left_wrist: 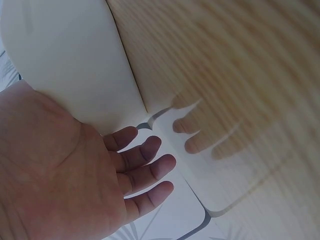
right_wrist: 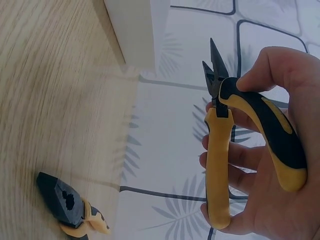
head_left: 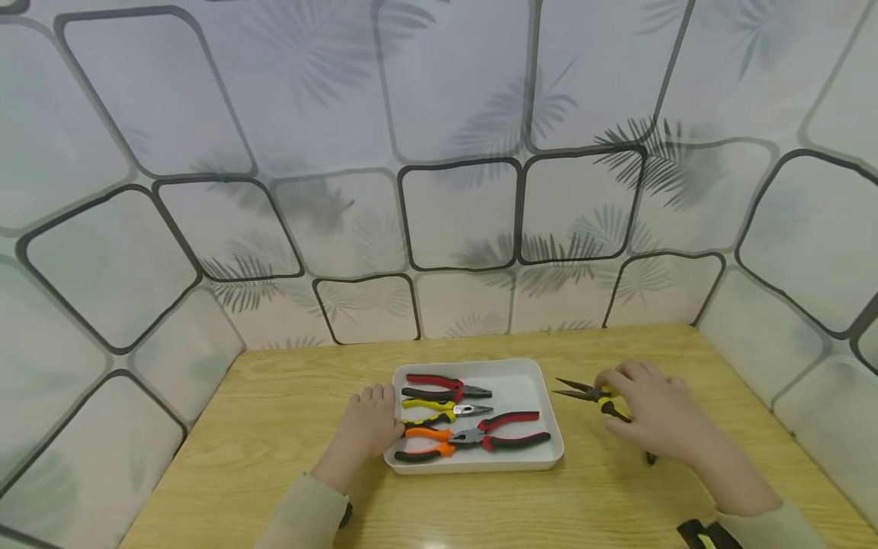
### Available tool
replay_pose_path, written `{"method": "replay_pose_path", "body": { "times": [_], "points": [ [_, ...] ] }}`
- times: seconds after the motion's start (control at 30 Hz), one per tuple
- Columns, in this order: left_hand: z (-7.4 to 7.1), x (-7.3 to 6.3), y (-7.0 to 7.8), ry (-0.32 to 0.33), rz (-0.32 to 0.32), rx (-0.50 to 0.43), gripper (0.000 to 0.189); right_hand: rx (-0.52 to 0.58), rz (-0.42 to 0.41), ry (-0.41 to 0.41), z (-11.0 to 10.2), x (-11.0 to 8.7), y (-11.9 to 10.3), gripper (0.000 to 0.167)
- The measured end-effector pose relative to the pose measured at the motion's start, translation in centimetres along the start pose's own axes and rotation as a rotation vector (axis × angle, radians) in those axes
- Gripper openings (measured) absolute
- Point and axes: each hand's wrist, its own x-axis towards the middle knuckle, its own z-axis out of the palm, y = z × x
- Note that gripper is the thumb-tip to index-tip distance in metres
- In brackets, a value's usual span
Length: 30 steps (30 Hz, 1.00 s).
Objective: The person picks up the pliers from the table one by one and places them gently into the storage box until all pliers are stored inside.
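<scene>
My right hand grips long-nose pliers with yellow-and-black handles, right of the white tray. Their dark jaws point left toward the tray and stand slightly apart. At the tray's left rim rests my left hand; in the left wrist view its fingers are loosely bent and its thumb is hidden. Inside the tray lie red-and-black pliers at the back, yellow-and-black long-nose pliers, orange-and-black pliers and more red-and-black pliers in front.
Blunt-nosed pliers with yellow-and-black handles lie on the wooden table below my right hand, mostly covered by the arm in the head view. A patterned wall bounds the table at the back and both sides.
</scene>
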Motion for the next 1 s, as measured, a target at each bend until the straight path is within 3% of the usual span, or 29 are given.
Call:
{"method": "replay_pose_path", "body": {
  "times": [1.0],
  "points": [
    [0.0,-0.1,0.1,-0.002,-0.002,0.002,0.049,-0.012,-0.055,-0.021,1.1,1.5,-1.4,0.033]
  ]
}}
